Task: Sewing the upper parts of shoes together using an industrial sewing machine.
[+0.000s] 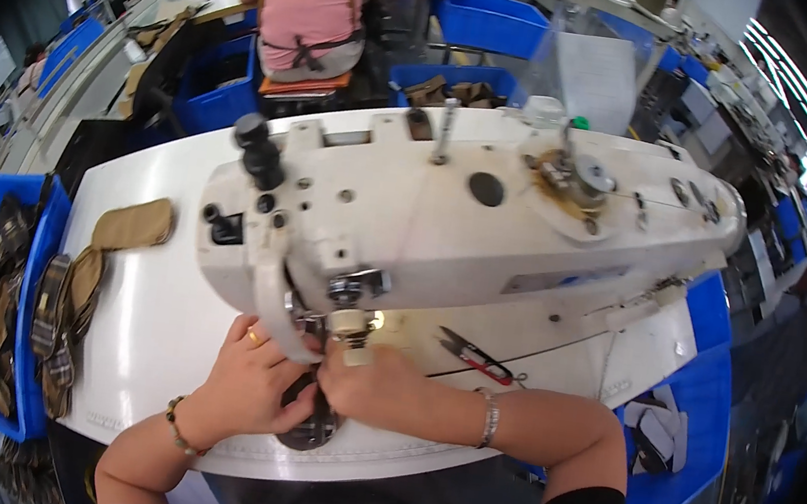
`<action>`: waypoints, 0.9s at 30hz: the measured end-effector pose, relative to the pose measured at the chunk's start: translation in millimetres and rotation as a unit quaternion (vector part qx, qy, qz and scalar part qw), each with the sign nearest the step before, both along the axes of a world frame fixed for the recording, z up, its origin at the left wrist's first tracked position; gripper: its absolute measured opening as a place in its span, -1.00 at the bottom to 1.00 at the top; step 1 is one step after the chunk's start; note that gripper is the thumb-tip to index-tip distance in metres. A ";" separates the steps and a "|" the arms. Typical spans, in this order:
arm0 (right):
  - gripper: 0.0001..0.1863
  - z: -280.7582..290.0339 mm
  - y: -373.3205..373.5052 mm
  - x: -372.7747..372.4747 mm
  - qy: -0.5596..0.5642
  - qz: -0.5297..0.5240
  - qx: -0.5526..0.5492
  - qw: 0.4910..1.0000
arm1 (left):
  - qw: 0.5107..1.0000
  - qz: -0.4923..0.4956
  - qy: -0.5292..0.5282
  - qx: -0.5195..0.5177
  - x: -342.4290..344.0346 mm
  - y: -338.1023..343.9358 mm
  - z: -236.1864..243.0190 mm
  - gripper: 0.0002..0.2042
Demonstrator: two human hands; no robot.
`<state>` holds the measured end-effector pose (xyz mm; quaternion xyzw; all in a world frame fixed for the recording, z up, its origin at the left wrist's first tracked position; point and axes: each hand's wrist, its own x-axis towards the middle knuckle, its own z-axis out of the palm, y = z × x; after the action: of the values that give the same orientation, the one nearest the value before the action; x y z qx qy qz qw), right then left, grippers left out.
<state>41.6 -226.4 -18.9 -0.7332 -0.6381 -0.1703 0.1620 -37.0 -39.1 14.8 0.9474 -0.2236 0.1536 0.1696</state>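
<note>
A white industrial sewing machine [469,210] stretches across the table. At its needle end, a dark plaid fabric piece [309,434] lies below the presser foot area. My left hand [246,384] is closed on the left edge of this piece, with the thumb bent over it. Curled in beside it, my right hand [372,384] presses close under the needle area; its fingertips are hidden, so what they pinch does not show. Red-handled thread snips [479,356] lie on the table to the right of my right hand.
A tan fabric piece [135,224] and plaid pieces [64,311] lie at the table's left. Blue bins [42,308] of fabric stand on the left, and a blue bin [700,460] on the right. Beyond the machine sits a person in pink [308,4].
</note>
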 end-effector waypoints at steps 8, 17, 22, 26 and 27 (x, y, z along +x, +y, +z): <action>-0.92 -17.2 1.4 -34.6 0.183 0.059 0.038 0.981 | 0.996 -0.023 0.076 0.045 10.8 16.7 -1.7 -0.86; -0.86 -1.8 5.2 -8.2 0.139 0.008 0.124 0.982 | 0.985 -0.095 0.068 -0.128 17.0 29.7 -6.1 -0.79; -0.85 -13.0 15.4 -5.1 0.117 0.043 0.092 0.988 | 0.982 -0.083 -0.115 -0.126 -2.8 26.5 -1.0 -0.70; -0.87 -20.8 11.8 -12.4 0.115 0.140 0.108 0.978 | 0.963 -0.005 -0.105 -0.248 3.2 36.3 -0.6 -0.63; -0.87 -22.0 11.8 -10.9 0.114 0.142 0.106 0.977 | 0.963 -0.003 -0.107 -0.248 3.6 39.0 -0.7 -0.63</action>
<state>30.8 -214.6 -40.9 -0.6278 -0.6917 -0.1280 0.3332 -33.4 -0.1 14.1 0.8527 -0.1987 0.3045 0.3750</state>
